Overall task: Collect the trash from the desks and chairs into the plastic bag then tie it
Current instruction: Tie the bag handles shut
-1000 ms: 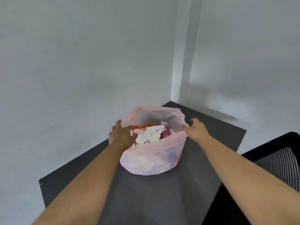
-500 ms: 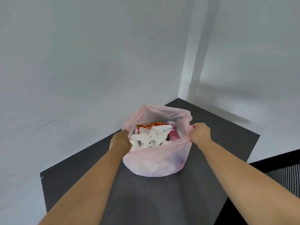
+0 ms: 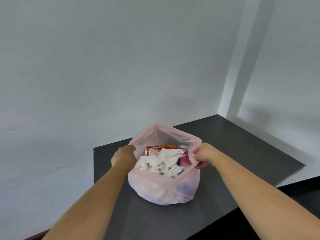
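You see a thin, translucent pink plastic bag [image 3: 164, 186] — crumpled white paper tissues [image 3: 161, 161] and a glossy red can [image 3: 161, 147] inside — on a matt, smooth dark desk [image 3: 242, 153] at centre frame.

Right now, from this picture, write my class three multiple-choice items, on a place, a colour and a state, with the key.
1. Where does the translucent pink plastic bag stand? A. on the dark grey desk top B. on a chair C. on the floor
2. What colour are the crumpled paper wads inside it? A. blue B. white C. green
3. The bag's mouth is: A. knotted B. open, right hand pinching its rim, left hand opposite C. taped
Key: 1 A, its base rests there; 2 B, white wads top the contents; 3 B, the contents show.
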Available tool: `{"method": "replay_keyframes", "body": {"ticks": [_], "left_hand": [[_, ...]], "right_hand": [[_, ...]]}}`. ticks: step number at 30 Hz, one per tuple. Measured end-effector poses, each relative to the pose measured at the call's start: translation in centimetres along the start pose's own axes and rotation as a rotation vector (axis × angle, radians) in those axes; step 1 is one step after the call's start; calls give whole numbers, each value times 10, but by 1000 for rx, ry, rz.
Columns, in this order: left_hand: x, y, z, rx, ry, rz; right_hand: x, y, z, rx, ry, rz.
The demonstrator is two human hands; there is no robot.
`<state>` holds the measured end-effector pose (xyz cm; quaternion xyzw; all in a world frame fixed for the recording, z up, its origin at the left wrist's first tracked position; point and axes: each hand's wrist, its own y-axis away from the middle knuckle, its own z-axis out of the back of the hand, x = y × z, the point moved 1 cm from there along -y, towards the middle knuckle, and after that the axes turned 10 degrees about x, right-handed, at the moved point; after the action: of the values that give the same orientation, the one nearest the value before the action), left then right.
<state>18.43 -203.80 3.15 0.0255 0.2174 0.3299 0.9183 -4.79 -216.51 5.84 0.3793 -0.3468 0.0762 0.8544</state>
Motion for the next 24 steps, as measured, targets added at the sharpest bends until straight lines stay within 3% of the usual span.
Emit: {"method": "replay_keyframes", "body": {"ticks": [4, 6, 8, 10, 13, 16, 19, 22, 24], "left_hand": [[38, 31, 2, -11, -33, 103], [49, 43, 5, -72, -16, 98], [58, 49, 13, -218, -5, 44], [60, 54, 19, -365, 77, -15], [67, 47, 22, -376, 324, 38], [88, 31, 12, -190, 597, 210], [109, 20, -9, 225, 1095, 360], [113, 4, -19, 557, 1428, 314], [106, -3, -11, 622, 1398, 250]], "right_hand": [[5, 18, -24, 234, 101, 29], [6, 19, -24, 252, 181, 26], [6, 11, -21, 82, 151, 76], [1, -5, -16, -212, 74, 143], [-10, -22, -13, -383, -29, 109], [-29, -42, -20, -346, -168, -73], [-37, -38, -42, -47, -531, -130], [-25, -30, -57, 217, -793, 19], [-11, -33, -54, 188, -880, 112]]}}
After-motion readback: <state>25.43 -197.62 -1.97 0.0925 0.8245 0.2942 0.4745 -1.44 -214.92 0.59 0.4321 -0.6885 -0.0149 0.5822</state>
